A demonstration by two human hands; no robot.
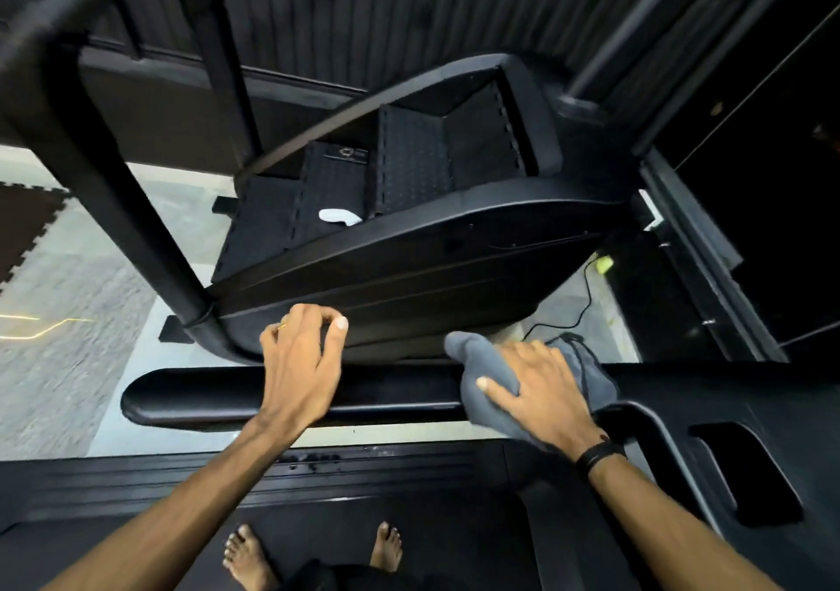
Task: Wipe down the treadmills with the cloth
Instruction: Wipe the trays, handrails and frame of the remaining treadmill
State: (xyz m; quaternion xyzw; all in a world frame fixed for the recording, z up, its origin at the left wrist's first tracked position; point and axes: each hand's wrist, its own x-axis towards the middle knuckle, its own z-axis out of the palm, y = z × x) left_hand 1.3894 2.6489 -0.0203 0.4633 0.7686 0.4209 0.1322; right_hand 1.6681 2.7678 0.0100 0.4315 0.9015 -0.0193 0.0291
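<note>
1. Grey fabric fills our right hand (541, 390): the cloth (495, 381) is bunched under the palm, fingers spread and curled over it, pressing it onto the black handlebar (218, 397) that runs across the lower middle of the frame.
2. Our left hand (300, 363) reaches over the same bar toward the lower edge of the treadmill console (409, 272) at centre. Its fingers are loosely curled and hold nothing; we cannot tell whether the tips touch the console.
3. We judge the wipe is in hand on the bar's right stretch. Left of the cloth, the bar, the console face and its textured trays (409, 158) look yet to be covered, though the dark surfaces show no clear line between cleaned and uncleaned.
4. A small white object (338, 216) lies in one tray at centre left; it would need lifting before that tray is wiped.
5. Our bare feet (245, 554) stand on the belt at the bottom of the frame, and only one treadmill is plainly in view.
</note>
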